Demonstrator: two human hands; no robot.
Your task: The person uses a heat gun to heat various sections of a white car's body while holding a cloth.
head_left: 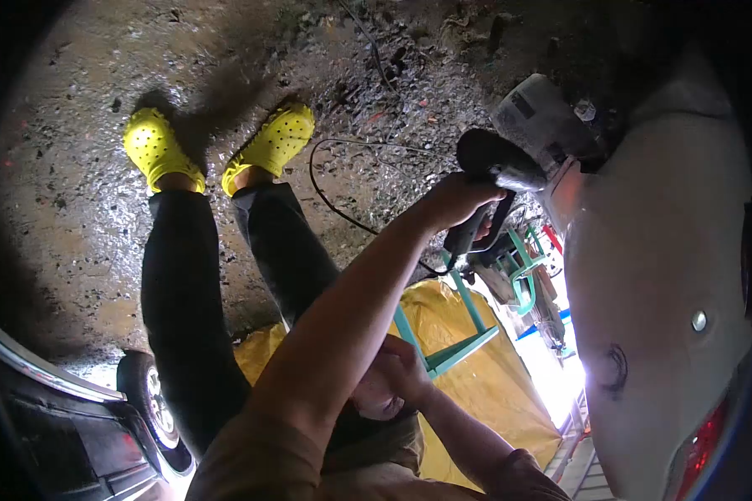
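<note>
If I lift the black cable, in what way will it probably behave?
The black cable is probably floppy, as it curves in a loose loop. It looks thin, so it should feel light. Lifting it might tug the handheld tool, since the two seem joined.

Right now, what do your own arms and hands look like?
The left hand and right hand are bare, no gloves visible. The left sleeve is short, plain and brownish; the right sleeve is short too and looks darker.
</note>
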